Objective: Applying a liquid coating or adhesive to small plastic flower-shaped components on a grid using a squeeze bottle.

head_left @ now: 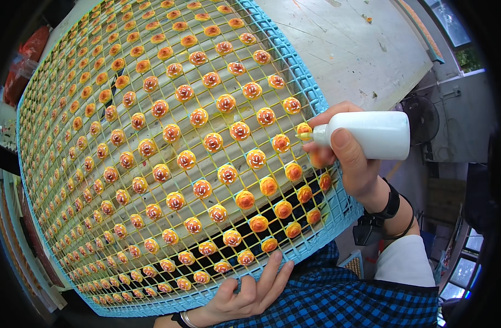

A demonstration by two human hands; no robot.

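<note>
"Bottle [379, 135] to start with: what has hold of it?"

"The right hand [357, 169]. Its thumb lies across the near side and the other fingers go behind, so the grip is closed around the end by the nozzle [320, 135], over the edge of the work. The base points away to the right. Just left of the grip, the tip meets or hovers over 1 orange-yellow rosette [303, 128]; I can't tell which."

"How would it handle?"

"Light and slightly soft, I'd judge, like squeeze plastic, slippery if wet. The shoulder, where the fingers are, seems best for steering the tip."

"What's in it?"

"Can't say; the white wall hides the contents."

"Further out?"

"Left of the grip spreads a yellow wire grid [168, 186] set with rows of rosettes. Many carry white strokes; several below the grip show none. It looks stiff, the rosettes perhaps fragile, so the blue woven border [302, 76] seems safer to hold."

"And there?"

"Below and left of the grip, the left hand [247, 295] lays its fingers over that border. Clamped or only resting, I can't tell."

"Other containers?"

"Far left of the grip, a red bag [36, 45], contents unclear."
</note>
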